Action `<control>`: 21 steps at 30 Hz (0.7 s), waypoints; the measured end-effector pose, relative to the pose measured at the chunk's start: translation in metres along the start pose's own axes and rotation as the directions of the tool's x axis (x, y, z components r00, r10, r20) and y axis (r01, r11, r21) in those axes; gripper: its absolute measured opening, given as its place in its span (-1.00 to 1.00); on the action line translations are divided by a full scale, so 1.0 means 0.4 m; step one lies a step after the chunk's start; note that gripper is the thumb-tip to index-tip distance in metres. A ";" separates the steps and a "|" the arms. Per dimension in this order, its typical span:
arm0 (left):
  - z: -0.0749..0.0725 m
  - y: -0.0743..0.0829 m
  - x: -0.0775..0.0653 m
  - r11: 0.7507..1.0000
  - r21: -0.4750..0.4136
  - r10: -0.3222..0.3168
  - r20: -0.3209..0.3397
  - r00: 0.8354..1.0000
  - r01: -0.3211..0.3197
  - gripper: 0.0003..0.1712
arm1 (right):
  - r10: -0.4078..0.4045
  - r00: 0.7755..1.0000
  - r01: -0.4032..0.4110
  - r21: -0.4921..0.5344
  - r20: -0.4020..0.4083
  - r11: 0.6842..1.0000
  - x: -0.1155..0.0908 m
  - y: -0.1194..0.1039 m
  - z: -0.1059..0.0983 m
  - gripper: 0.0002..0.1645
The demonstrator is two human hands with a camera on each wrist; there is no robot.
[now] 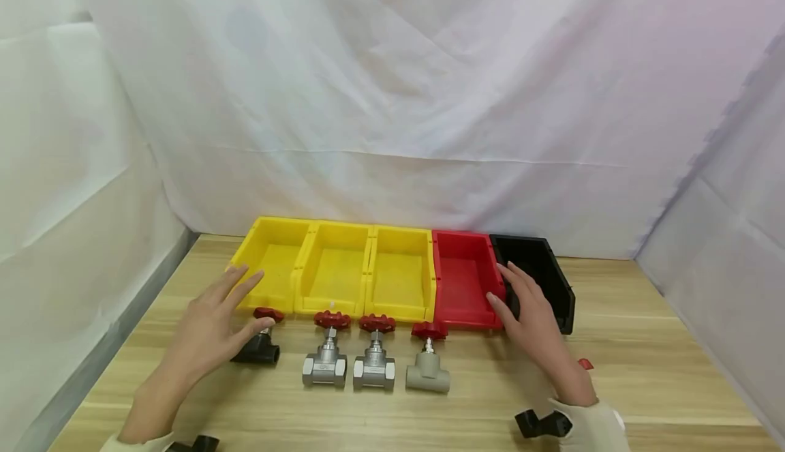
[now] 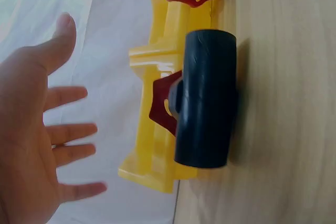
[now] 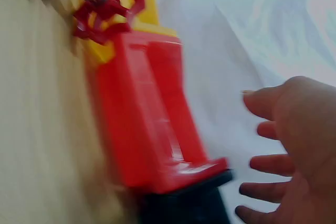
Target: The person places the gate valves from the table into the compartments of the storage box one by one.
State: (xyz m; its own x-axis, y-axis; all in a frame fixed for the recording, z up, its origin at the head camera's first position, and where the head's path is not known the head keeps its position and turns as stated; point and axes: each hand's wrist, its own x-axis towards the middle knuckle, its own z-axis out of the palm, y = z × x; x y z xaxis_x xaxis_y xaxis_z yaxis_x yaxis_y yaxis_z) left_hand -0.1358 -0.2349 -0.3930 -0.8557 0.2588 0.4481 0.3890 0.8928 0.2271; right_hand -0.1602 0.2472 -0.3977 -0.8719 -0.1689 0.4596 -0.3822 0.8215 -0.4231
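The black tap (image 1: 260, 352) has a smooth, fat, shiny tube and a dark red handle (image 1: 268, 314). It lies on the wooden table (image 1: 368, 425), in front of the leftmost yellow box (image 1: 277, 261). The left hand (image 1: 205, 326) is beside it, fingers spread, holding nothing. Two silver taps (image 1: 325, 368) and a grey tap (image 1: 428, 373) sit in a row, all with red wheels. The right hand (image 1: 532, 315) is by the red box (image 1: 463, 281) and black box (image 1: 569, 302), fingers loose and apart, holding nothing. White cloth (image 1: 392, 97) hangs behind.
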 end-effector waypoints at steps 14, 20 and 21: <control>0.001 -0.055 -0.018 0.979 -0.201 0.035 0.007 0.999 -0.033 -0.30 | 0.012 0.999 -0.012 -0.008 -0.039 1.000 -0.008 0.060 0.102 -0.22; -0.026 -0.069 -0.029 0.973 -0.232 -0.006 0.011 1.000 0.008 -0.37 | 0.019 1.000 -0.019 -0.053 -0.018 0.998 -0.007 0.061 0.109 -0.19; -0.028 -0.069 -0.031 0.972 -0.235 -0.008 0.017 1.000 0.011 -0.38 | 0.021 1.000 -0.022 -0.058 -0.023 0.998 -0.007 0.061 0.110 -0.19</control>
State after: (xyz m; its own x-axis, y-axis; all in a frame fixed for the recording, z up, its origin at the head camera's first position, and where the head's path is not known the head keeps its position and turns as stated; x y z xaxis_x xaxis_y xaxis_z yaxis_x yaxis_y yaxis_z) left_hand -0.1322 -0.2670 -0.3950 -0.8642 0.2582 0.4318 0.4486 0.7841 0.4290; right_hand -0.1805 0.2437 -0.4436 -0.8724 -0.1392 0.4686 -0.3445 0.8551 -0.3874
